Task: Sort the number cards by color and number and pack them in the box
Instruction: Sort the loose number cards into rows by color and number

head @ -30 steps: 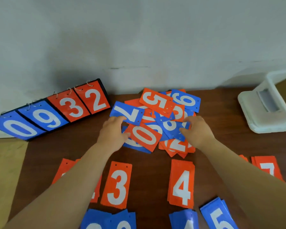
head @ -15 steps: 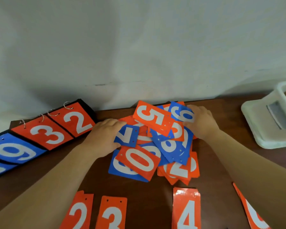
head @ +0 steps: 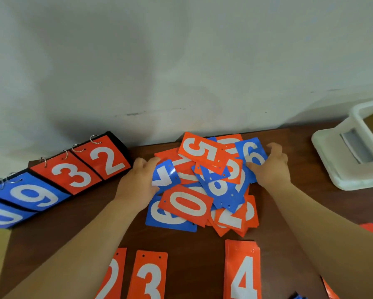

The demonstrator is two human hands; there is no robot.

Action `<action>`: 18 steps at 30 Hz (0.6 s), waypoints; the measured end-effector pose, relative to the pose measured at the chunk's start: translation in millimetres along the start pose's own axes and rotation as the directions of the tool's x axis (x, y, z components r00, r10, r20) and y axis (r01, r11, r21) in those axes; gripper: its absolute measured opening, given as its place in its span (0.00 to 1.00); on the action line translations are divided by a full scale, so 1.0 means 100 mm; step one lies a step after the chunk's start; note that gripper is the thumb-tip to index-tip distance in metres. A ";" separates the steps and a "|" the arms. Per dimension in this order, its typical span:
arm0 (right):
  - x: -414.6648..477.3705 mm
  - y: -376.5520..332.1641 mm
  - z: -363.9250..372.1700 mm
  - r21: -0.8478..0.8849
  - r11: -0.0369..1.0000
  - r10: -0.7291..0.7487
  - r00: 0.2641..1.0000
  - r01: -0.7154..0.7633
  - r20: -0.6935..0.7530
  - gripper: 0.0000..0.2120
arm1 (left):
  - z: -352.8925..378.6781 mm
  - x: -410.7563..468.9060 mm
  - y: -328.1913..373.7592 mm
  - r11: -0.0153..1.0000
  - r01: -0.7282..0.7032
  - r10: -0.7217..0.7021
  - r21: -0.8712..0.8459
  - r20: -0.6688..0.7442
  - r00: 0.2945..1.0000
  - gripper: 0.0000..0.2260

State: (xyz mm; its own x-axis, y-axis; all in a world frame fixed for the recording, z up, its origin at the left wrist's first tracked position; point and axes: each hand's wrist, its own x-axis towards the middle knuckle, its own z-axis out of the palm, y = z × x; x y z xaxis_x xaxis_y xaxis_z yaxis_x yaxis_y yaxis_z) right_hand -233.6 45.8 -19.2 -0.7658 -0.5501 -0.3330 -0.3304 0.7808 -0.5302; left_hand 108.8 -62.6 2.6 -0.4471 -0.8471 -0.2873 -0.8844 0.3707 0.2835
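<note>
— Where is the blue 7 card (head: 165,176) found?
— At the left edge of the mixed pile (head: 187,203) on the bench (head: 289,212), lying at a slant. It is gripped by the fingers (head: 147,164) of the left hand (head: 138,182).
— And the right hand (head: 269,167)?
— The blue 6 card (head: 251,155), at the pile's far right corner, is pinched by it between thumb and curled fingers. Each card is held by the nearer hand.

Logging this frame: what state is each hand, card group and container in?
Left hand: grips the blue 7 card at its edge.
Right hand: grips the blue 6 card.
Mixed pile of orange and blue number cards: unsorted, overlapping.
Orange 2 card, orange 3 card, orange 4 stack: set apart, lying flat.
Black flip scoreboard: shows 0, 9, 3, 2.
White plastic box: inside mostly hidden, no cards visible.
</note>
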 end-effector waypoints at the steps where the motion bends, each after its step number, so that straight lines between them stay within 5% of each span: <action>1: -0.05 0.07 -0.03 0.042 0.999 0.017 1.000 -0.016 -0.016 0.33 | 0.01 -0.06 0.00 0.999 0.028 -0.029 -0.047 -0.034 0.999 0.35; 5: -0.26 0.36 -0.26 0.133 0.990 0.062 0.991 -0.046 -0.121 0.13 | 0.05 -0.38 0.01 0.936 0.140 -0.187 -0.324 -0.119 0.975 0.35; 10: -0.81 0.64 -0.70 0.369 0.929 0.079 0.978 -0.003 -0.191 0.12 | 0.04 -1.07 0.36 0.713 0.235 -0.413 -0.661 -0.125 0.902 0.39; 14: -1.67 0.83 -0.91 0.449 0.891 -0.037 0.998 0.060 -0.060 0.12 | 0.09 -1.78 0.79 0.701 0.200 -0.391 -0.684 -0.134 0.911 0.24; 18: -2.44 1.18 -1.11 0.473 0.879 -0.127 0.986 0.060 0.110 0.13 | 0.07 -2.53 1.31 0.655 0.148 -0.358 -0.741 -0.132 0.924 0.21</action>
State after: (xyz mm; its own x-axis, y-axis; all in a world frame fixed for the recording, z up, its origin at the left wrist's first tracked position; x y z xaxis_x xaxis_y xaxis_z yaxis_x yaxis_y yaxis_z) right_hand -146.7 304.8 86.2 -0.6524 -0.6740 -0.3466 -0.0758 0.5131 -0.8550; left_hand 105.4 203.3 106.0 -0.0792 -0.9661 -0.2458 -0.5467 -0.1641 0.8211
